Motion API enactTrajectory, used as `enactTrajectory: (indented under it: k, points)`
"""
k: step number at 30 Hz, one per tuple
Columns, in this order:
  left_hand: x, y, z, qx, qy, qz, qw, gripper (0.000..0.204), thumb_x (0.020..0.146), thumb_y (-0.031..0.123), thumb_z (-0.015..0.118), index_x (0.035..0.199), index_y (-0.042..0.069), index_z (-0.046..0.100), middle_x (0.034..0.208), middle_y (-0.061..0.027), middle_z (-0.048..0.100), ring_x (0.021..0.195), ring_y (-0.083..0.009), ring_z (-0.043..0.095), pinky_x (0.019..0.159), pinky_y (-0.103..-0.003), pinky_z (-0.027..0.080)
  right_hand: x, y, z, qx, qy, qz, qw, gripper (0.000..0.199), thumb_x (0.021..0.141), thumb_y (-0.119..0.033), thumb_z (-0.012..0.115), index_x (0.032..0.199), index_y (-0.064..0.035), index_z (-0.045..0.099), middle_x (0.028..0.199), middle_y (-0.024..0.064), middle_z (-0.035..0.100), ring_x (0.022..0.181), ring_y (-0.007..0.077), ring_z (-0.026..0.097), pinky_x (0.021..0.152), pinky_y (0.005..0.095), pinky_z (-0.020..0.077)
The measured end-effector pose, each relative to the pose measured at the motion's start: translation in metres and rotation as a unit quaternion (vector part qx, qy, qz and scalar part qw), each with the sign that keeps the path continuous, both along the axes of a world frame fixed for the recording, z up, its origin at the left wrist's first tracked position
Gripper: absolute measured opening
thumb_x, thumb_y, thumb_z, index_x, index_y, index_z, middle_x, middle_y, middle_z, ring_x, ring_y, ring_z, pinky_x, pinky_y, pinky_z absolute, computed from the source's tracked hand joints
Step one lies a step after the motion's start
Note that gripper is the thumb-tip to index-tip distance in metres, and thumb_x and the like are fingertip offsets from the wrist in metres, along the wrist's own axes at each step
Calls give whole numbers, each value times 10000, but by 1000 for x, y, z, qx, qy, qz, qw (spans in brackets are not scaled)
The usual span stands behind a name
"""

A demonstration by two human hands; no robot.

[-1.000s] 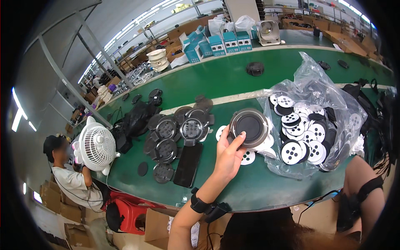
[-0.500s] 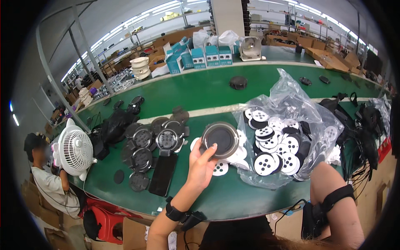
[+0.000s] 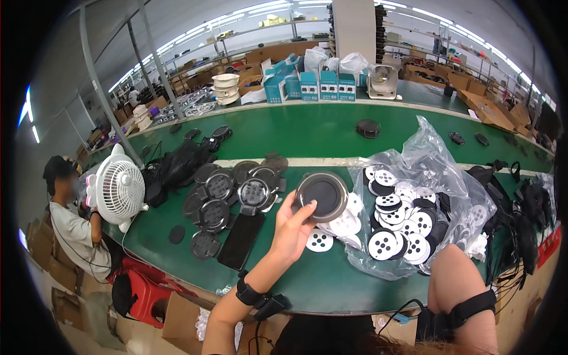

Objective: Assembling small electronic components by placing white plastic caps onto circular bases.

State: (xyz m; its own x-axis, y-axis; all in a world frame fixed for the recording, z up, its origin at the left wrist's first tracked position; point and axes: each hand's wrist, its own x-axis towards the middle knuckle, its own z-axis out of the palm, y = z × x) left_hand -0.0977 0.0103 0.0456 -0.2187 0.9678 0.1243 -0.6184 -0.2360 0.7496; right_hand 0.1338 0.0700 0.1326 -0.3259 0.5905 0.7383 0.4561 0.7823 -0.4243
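The round disc [image 3: 322, 195], dark in the centre with a metallic rim, is held up over the green table [image 3: 331, 133], near its middle, gripped by the left hand [image 3: 293, 228] with the thumb across its face. To its right lies a clear bag [image 3: 426, 177] of white perforated discs; to its left, black round parts [image 3: 228, 195], a phone [image 3: 241, 239] and a white fan [image 3: 120, 186]. Only the right forearm [image 3: 455, 284] shows at near right; the state of that hand cannot be told.

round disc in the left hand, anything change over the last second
Little changed. The left hand keeps its grip on the round dark disc above the green table; only the camera view shifted slightly. The right forearm stays low at the right, hand out of view. The clear bag of discs and white fan stayed put.
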Motion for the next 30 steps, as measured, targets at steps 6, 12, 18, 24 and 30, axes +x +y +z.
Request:
enactTrajectory:
  k: [6,12,18,24,30]
  points:
    - [-8,8,5,21,2,22,1000,360,876,-4,556,1213,-14,429,1158,-122,537,1064,-201,558,945,-373,462,1,6,-4,10,-7,13,1000,319,867,-225,528,1104,-12,543,1216,159,505,1134,297,481,1006,464,334]
    - [-9,13,17,-22,34,57,998,330,895,25,552,1205,-11,446,1160,-118,530,1106,-209,532,975,-398,458,-6,11,-4,11,-4,24,1000,309,874,-221,510,1099,-12,541,1211,159,502,1128,296,479,1006,467,330]
    - [-18,51,10,-24,117,79,990,351,889,49,582,1199,-20,433,1158,-143,541,1086,-226,555,967,-384,462,-7,18,-9,15,-6,36,999,299,882,-217,492,1095,-13,539,1206,158,499,1123,296,477,1006,470,326]
    - [-24,169,11,-86,18,32,996,770,841,342,686,1372,39,218,1377,-187,340,1339,-315,262,1090,-543,191,-9,17,-6,23,2,47,999,290,889,-213,474,1090,-14,537,1201,158,495,1117,295,475,1006,474,322]
    - [-27,155,4,-110,226,53,967,1039,765,354,747,1451,81,17,1493,-252,63,1397,-343,86,1107,-485,141,-7,18,-7,25,3,45,999,283,896,-209,456,1086,-15,535,1196,157,492,1111,295,473,1006,477,318]
